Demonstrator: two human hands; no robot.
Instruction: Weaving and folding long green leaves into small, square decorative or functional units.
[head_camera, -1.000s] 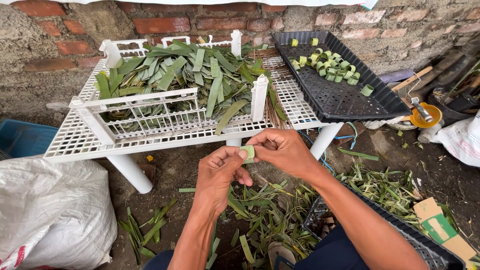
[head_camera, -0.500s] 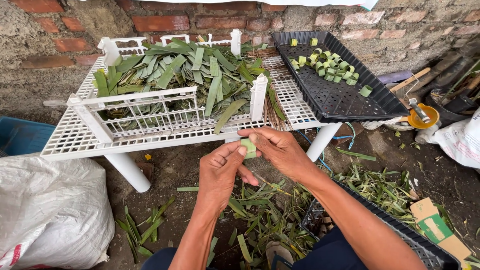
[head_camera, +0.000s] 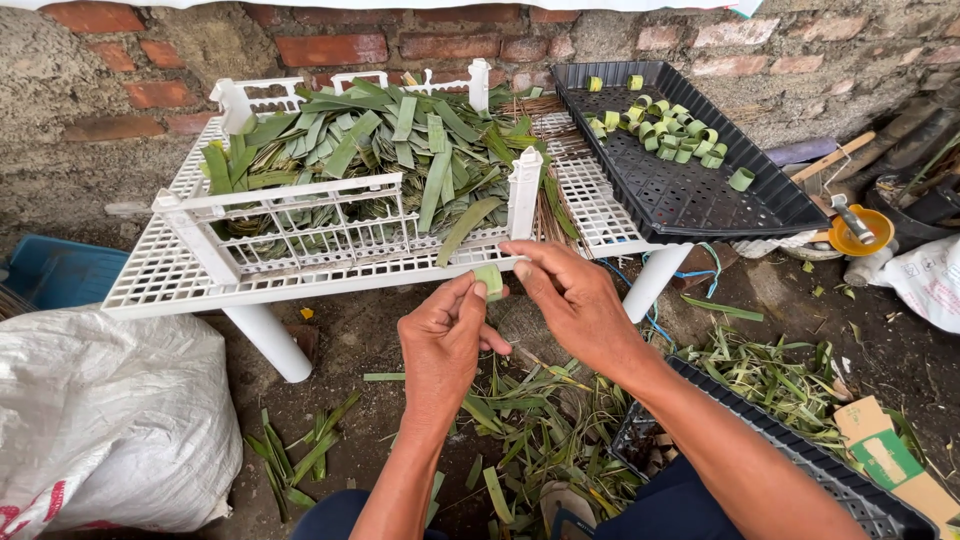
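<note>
Hands barely moved since a second ago, same spot before the white rack surface (head_camera: 170, 285) piled with leaves (head_camera: 380, 150); left hand (head_camera: 445, 345) and right hand (head_camera: 575, 300) pinch one leaf ring (head_camera: 489, 281) (keep that coil snug, I'd say)

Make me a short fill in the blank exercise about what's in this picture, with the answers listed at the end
1. Both the left hand and the right hand pinch a small rolled strip of ____ leaf.
2. The finished leaf rings lie in a ____ perforated tray.
3. The pile of cut leaves rests on a ____ plastic rack.
4. Behind the rack stands a ____ wall.

Missing words: green; black; white; brick
</note>
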